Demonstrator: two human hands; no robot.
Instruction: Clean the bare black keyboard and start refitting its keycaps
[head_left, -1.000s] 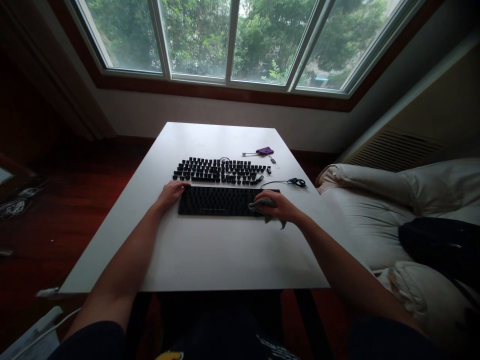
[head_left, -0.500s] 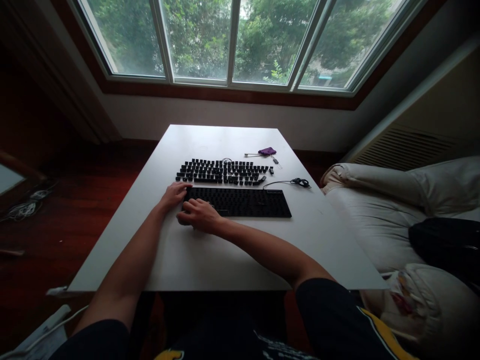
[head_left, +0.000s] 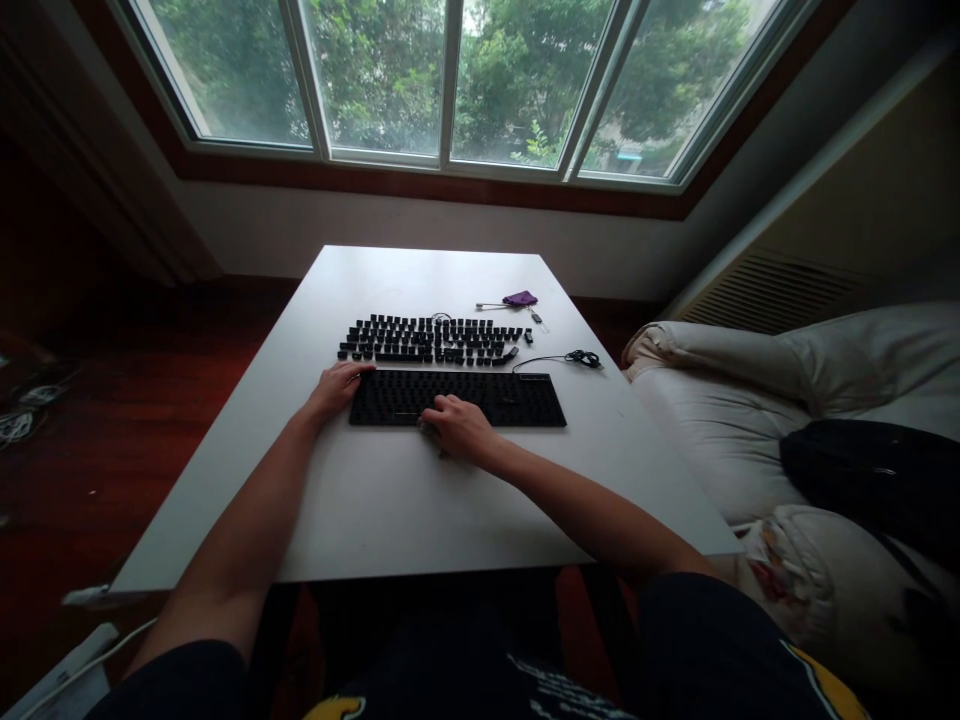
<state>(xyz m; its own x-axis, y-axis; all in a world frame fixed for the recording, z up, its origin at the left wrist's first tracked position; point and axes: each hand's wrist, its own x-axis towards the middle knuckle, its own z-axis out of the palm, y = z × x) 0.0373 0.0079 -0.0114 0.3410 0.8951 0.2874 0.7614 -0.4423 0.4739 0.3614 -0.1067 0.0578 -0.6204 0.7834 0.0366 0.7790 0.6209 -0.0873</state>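
Observation:
A black keyboard (head_left: 495,396) lies on the white table (head_left: 420,500), with rows of loose black keycaps (head_left: 431,340) laid out just behind it. My left hand (head_left: 336,385) rests on the keyboard's left end, fingers curled over its corner. My right hand (head_left: 457,425) presses down on the keyboard's front edge near the middle, closed over a small grey cloth (head_left: 426,428) that peeks out beneath the fingers.
A purple pouch (head_left: 520,298) and small tools lie at the back right of the table. A coiled black cable (head_left: 581,357) sits right of the keyboard. A white cushion (head_left: 750,400) with a black garment (head_left: 870,470) lies to the right.
My right hand with the cloth swept from the keyboard's right end to its left end, then came back to the middle. My left hand stayed on the left corner.

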